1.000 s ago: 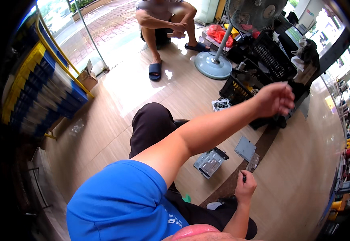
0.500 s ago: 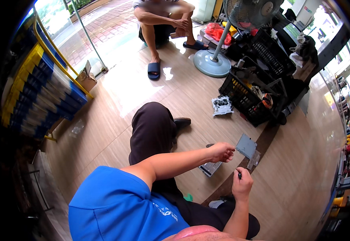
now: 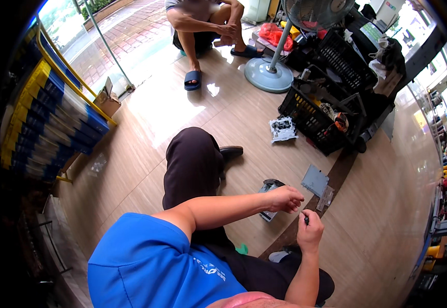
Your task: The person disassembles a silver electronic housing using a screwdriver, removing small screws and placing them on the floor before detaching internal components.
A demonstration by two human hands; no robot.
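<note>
On the wooden floor, seen from the head camera, we find our left hand curled loosely over a small dark device lying just beyond our knee; whether the fingers actually grip it we cannot tell. Our right hand sits just beside it, closed around a thin dark tool that points up toward the left hand. Near the device lie a grey flat plate and a small clear piece. Farther off a grey and white part rests beside a black crate of clutter, with a standing fan behind. Another person crouches at the doorway, well apart, and stacked blue and yellow boxes line our left.
</note>
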